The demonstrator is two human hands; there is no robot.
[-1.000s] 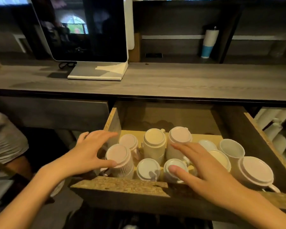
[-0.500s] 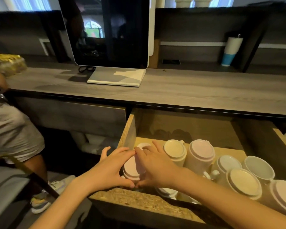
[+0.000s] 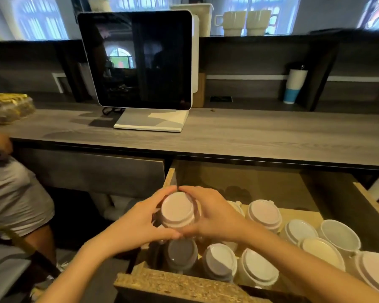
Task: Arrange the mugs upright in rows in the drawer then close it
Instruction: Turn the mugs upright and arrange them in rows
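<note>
An open wooden drawer (image 3: pixel 368 197) holds several mugs, most standing upside down with their bases up. A pale pink mug (image 3: pixel 178 209), base toward me, is lifted above the drawer's left end. My left hand (image 3: pixel 138 221) grips its left side and my right hand (image 3: pixel 214 215) grips its right side, fingertips nearly meeting over the top. Below it stand a dark inverted mug (image 3: pixel 179 254) and white inverted mugs (image 3: pixel 258 266). One white mug (image 3: pixel 339 235) near the right stands rim up.
The drawer's chipboard front edge (image 3: pixel 173 283) is close to me. A grey countertop (image 3: pixel 249 136) above carries a monitor (image 3: pixel 138 60) on a white stand. A seated person (image 3: pixel 13 193) is at the left. Two mugs (image 3: pixel 245 21) sit on a high shelf.
Both hands closed round the pink mug at the drawer's left end and lifted it out. The camera view shifted to the left and upward.
</note>
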